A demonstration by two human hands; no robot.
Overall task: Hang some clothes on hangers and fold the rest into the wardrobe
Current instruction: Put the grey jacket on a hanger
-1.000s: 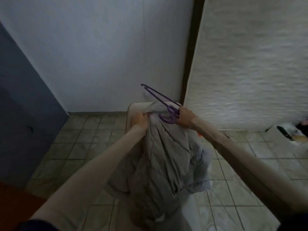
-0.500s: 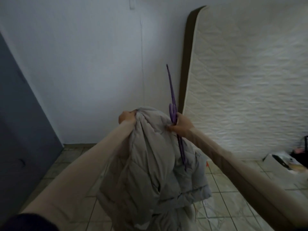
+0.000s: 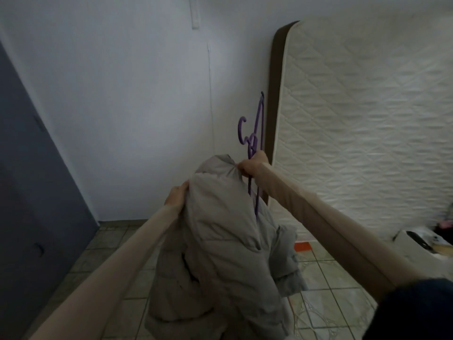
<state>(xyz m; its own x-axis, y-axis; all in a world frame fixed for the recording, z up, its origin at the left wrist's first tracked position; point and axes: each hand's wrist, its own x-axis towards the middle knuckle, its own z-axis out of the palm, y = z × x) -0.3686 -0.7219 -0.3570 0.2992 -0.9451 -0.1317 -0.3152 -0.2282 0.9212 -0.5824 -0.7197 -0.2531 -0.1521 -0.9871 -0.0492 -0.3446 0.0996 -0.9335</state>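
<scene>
Upright mattress (image 3: 367, 123) close on the right, bare wall ahead, puffy grey jacket (image 3: 220, 241) bunched, left hand (image 3: 177, 195) gripping it, right hand (image 3: 252, 164) pinching jacket and purple hanger (image 3: 256, 141)

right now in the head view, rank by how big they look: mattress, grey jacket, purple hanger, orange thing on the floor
1. mattress, largest, leaning against the wall
2. grey jacket, though it is held close to the camera, which inflates it
3. purple hanger, thin, partly hidden behind the jacket and the right hand
4. orange thing, smallest, mostly hidden
</scene>
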